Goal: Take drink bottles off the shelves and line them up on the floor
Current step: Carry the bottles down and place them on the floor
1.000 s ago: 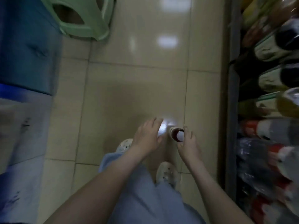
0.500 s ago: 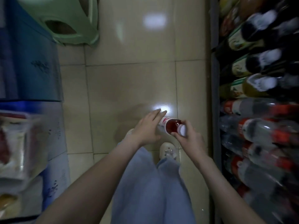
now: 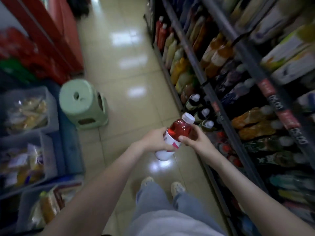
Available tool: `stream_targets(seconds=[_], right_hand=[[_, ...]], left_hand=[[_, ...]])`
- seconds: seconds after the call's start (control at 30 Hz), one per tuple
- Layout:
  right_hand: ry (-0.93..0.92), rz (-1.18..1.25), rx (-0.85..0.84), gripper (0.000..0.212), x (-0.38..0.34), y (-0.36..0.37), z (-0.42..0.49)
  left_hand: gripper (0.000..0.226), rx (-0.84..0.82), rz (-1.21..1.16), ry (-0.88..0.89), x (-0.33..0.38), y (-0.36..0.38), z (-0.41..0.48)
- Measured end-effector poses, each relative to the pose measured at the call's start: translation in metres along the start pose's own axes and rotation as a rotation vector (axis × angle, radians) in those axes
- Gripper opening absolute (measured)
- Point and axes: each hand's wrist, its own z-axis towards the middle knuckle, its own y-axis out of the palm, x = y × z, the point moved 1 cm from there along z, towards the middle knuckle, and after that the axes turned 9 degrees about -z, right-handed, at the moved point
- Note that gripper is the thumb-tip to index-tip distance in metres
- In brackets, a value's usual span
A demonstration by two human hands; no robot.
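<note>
— Drink bottle (image 3: 176, 134): where is it seen in the head view?
— It is held in the air above the floor (image 3: 129, 103), in the aisle, tilted with its white cap (image 3: 188, 117) up and toward the shelves (image 3: 221, 108). Red liquid is seen above a white label.
— How are the hands placed?
— The left hand (image 3: 156, 142) is wrapped round the labelled lower part. The right hand (image 3: 195, 139) is curled round the red upper part, with its thumb laid across the front.
— And the room?
— Glossy beige tiles are marked by bright light reflections. The shelves are ranged along the right and packed with shelved bottles (image 3: 216, 55). A pale green stool (image 3: 83, 103) is set on the tiles at the left, beside grey bins (image 3: 51, 106) of packets. Red racking (image 3: 56, 40) is blurred further back.
</note>
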Motion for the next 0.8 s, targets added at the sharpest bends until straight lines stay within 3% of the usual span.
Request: stream_targets(seconds=[0.1, 0.23, 0.37, 0.5, 0.6, 0.8], right_hand=[[-0.026, 0.114, 0.029, 0.058, -0.033, -0.014, 0.0], [-0.081, 0.193, 0.267, 0.037, -0.074, -0.054, -0.011], [-0.109, 0.136, 0.538, 0.066, -0.098, -0.122, -0.034], [-0.236, 0.18, 0.701, 0.054, -0.113, -0.192, -0.065], [-0.287, 0.16, 0.815, 0.067, -0.111, -0.23, -0.081], [-0.25, 0.095, 0.866, 0.07, -0.09, -0.264, -0.081]], left_hand=[[0.057, -0.071, -0.034, 0.074, 0.058, -0.025, 0.012], [0.056, -0.192, -0.01, 0.191, 0.143, -0.034, 0.029], [0.052, -0.425, -0.013, 0.285, 0.23, -0.023, 0.055], [0.07, -0.64, 0.077, 0.341, 0.323, -0.003, 0.077], [0.079, -0.718, 0.111, 0.312, 0.371, 0.018, 0.098], [0.075, -0.762, 0.53, 0.428, 0.418, 0.049, 0.124]])
